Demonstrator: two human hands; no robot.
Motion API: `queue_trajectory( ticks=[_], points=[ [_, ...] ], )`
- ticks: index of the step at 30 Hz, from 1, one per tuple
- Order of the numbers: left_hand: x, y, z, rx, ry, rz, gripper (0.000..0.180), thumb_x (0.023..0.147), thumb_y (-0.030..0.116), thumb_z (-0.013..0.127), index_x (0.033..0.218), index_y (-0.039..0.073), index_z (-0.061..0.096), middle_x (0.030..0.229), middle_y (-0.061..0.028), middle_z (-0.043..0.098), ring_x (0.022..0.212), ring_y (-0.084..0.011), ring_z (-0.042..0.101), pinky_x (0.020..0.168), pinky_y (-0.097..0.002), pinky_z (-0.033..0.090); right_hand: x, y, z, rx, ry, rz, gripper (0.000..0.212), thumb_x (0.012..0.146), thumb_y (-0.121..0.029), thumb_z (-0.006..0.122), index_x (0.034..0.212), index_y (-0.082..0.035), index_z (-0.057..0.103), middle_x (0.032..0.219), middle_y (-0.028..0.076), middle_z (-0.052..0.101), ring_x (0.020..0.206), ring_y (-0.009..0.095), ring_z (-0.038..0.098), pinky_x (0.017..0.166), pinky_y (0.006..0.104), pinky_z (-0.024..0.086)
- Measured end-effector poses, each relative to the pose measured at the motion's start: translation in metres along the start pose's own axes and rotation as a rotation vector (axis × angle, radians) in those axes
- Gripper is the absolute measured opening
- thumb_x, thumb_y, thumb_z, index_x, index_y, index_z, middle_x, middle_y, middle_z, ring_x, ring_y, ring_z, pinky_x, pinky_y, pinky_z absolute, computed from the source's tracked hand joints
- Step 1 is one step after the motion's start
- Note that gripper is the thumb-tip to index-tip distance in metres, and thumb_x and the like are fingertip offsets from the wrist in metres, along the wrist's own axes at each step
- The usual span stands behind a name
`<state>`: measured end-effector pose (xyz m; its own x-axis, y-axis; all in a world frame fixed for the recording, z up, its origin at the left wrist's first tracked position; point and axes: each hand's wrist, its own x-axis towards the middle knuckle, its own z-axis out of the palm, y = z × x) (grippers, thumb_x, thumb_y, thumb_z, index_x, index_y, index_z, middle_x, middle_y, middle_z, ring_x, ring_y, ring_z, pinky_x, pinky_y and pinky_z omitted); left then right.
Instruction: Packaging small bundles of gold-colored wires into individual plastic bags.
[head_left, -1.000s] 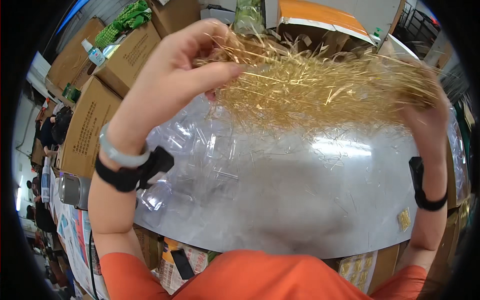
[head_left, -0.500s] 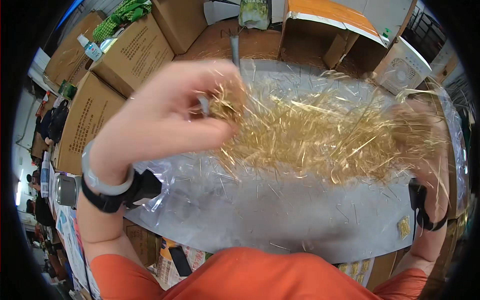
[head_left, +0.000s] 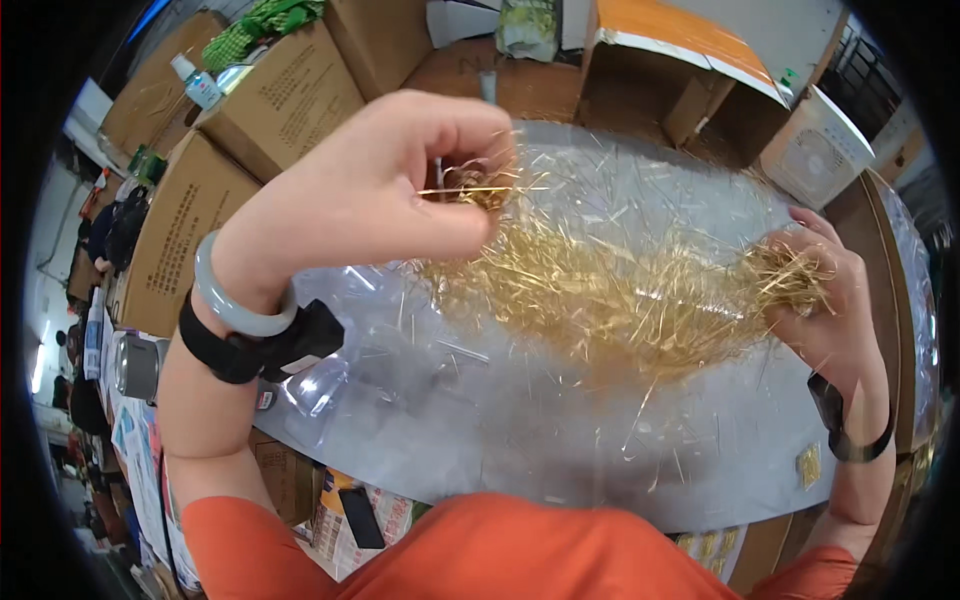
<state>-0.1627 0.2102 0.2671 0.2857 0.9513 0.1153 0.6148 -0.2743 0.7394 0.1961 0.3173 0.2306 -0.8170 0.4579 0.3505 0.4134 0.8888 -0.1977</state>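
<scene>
A bushy gold tinsel garland (head_left: 615,305) is stretched between my two hands above the grey tabletop (head_left: 470,430). My left hand (head_left: 380,190), a pale bangle and a black strap at its wrist, is curled around the left end, with loose gold strands poking out by the thumb. At the other end, my right hand (head_left: 830,290) grips a bunched clump of the same strands. Between them the tinsel sags toward me, slightly smeared by motion. Thin gold snippets lie scattered over the tabletop, mostly beyond the garland.
Cardboard boxes (head_left: 190,225) stack up on the left, a spray bottle (head_left: 197,85) on top. An orange-topped open box (head_left: 690,75) and a white fan-like unit (head_left: 818,147) stand at the back right. A small gold packet (head_left: 808,466) lies near the right edge.
The garland has dropped into a deeper sag toward me. My left hand has shifted slightly up and right. My right hand, blurred before, now shows plainly around its clump.
</scene>
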Motion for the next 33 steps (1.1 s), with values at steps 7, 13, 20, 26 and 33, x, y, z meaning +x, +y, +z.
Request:
queue_trajectory(
  ticks=[7,13,20,26,33],
  points=[
    [0.006,-0.010,-0.001,-0.029,-0.139,0.015,0.012,0.071,0.002,0.062,0.081,0.002,0.056,0.071,0.0029,0.048,0.069,-0.0064,0.046,0.062,-0.0251,0.039,-0.003,-0.002,-0.002,0.517,0.001,0.291,0.045,0.070,-0.015,0.076,0.109,0.005,0.067,0.096,0.009,0.071,0.084,0.019,0.068,0.092,0.0358,0.050],
    [0.013,-0.012,-0.007,-0.026,0.000,0.041,0.013,0.076,0.003,0.064,0.086,0.002,0.057,0.079,0.0036,0.052,0.077,-0.0059,0.052,0.067,-0.0233,0.043,-0.015,0.018,0.005,0.261,0.161,0.190,0.041,0.074,0.000,0.068,0.115,0.003,0.065,0.106,0.010,0.067,0.095,0.020,0.066,0.085,0.0317,0.053],
    [0.015,-0.013,-0.013,0.132,-0.080,0.124,0.013,0.079,0.001,0.064,0.090,0.002,0.057,0.087,0.0027,0.055,0.084,-0.0051,0.054,0.074,-0.0224,0.044,-0.012,0.035,-0.008,0.025,0.135,0.087,0.056,0.078,0.000,0.068,0.133,0.002,0.057,0.125,0.012,0.065,0.112,0.024,0.066,0.097,0.0375,0.053],
    [0.019,-0.014,-0.011,0.001,-0.052,0.098,0.016,0.082,0.003,0.066,0.096,0.001,0.057,0.085,0.0044,0.051,0.081,-0.0046,0.051,0.072,-0.0212,0.042,-0.022,0.042,-0.015,0.439,0.167,0.516,0.061,0.077,-0.001,0.078,0.134,-0.003,0.058,0.116,0.009,0.068,0.118,0.022,0.063,0.114,0.0427,0.041],
    [0.021,-0.007,-0.009,0.028,0.012,0.140,0.018,0.081,0.001,0.067,0.097,0.002,0.060,0.088,0.0026,0.055,0.076,-0.0046,0.053,0.067,-0.0197,0.043,-0.025,0.041,-0.010,0.415,0.187,0.342,0.058,0.080,0.001,0.074,0.136,-0.005,0.058,0.118,0.008,0.067,0.115,0.022,0.064,0.101,0.0376,0.052]
  ],
)
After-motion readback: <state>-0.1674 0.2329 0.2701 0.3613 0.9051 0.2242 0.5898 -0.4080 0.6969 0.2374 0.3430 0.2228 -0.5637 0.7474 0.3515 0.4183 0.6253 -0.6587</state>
